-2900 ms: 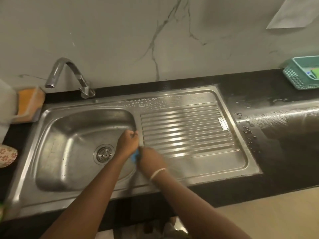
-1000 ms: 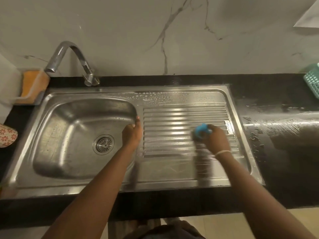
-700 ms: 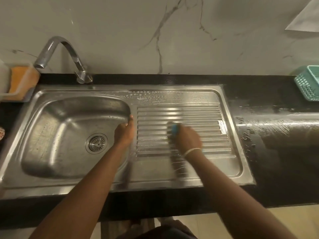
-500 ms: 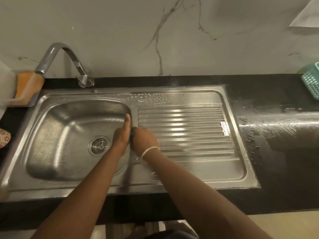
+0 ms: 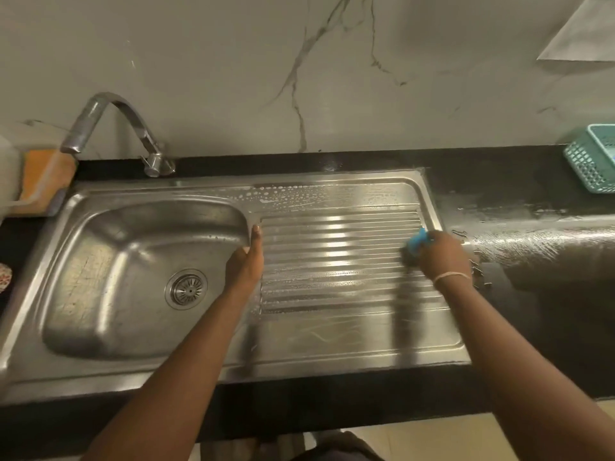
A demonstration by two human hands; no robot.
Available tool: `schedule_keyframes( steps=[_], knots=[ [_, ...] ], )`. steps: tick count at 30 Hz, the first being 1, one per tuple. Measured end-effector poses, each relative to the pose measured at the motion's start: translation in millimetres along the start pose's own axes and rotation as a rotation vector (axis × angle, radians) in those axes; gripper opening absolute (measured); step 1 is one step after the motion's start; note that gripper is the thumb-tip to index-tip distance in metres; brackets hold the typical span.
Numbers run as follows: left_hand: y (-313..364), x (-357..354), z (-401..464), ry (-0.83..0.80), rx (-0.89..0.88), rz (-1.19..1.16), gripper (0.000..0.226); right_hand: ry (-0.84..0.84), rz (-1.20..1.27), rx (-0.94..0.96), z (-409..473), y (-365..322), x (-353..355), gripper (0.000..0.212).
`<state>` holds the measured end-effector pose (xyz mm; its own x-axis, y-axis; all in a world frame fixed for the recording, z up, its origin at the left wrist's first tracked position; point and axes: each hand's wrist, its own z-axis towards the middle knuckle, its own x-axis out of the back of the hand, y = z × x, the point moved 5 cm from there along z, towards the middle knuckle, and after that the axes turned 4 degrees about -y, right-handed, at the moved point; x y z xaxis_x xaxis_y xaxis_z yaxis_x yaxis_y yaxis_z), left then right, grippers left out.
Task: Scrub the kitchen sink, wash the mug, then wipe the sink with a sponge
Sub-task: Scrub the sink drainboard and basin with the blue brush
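The right hand [image 5: 444, 257] grips a blue scrubber [image 5: 416, 247] at the right edge of the ridged drainboard [image 5: 332, 261]. The left hand [image 5: 246, 264] rests on the basin rim, fingers relaxed. Risk: soapy steel could let the bracing hand slip or push suds onto the counter [image 5: 532, 201].

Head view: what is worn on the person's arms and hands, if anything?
Both forearms are bare, with no sleeves or gloves showing. The right hand has a thin pale band around the wrist. The left hand and its wrist carry nothing visible.
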<state>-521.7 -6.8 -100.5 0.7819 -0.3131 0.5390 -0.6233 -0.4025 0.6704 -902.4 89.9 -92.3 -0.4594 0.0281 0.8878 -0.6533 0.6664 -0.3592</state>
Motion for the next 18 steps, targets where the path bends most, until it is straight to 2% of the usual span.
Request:
schedule_keyframes(
  steps=[4,7,10,13,16,18],
  knots=[
    [-7.0,12.9,-3.0,0.010,0.005,-0.125,0.105,-0.129,-0.037,0.252,-38.6,-116.6,-86.0,0.029],
    [-7.6,21.2,-2.2,0.028,-0.026,-0.193,0.083,-0.253,0.022,0.476,-98.9,-218.8,-137.4,0.015],
    [-11.7,26.8,3.3,0.059,0.021,-0.238,0.084,-0.360,0.044,0.539,-124.1,-266.4,-151.2,0.017],
    [-11.0,32.5,10.0,0.069,0.032,-0.251,0.079,-0.341,0.129,0.494,-100.3,-243.0,-130.8,0.021],
    [-6.9,26.7,12.2,-0.026,0.020,-0.268,0.091,-0.227,0.160,0.341,-50.3,-165.7,-88.3,0.022],
    [-6.0,21.3,16.0,-0.029,0.030,-0.267,0.115,-0.119,0.177,0.157,-19.8,-98.6,-50.5,0.025]
  ],
)
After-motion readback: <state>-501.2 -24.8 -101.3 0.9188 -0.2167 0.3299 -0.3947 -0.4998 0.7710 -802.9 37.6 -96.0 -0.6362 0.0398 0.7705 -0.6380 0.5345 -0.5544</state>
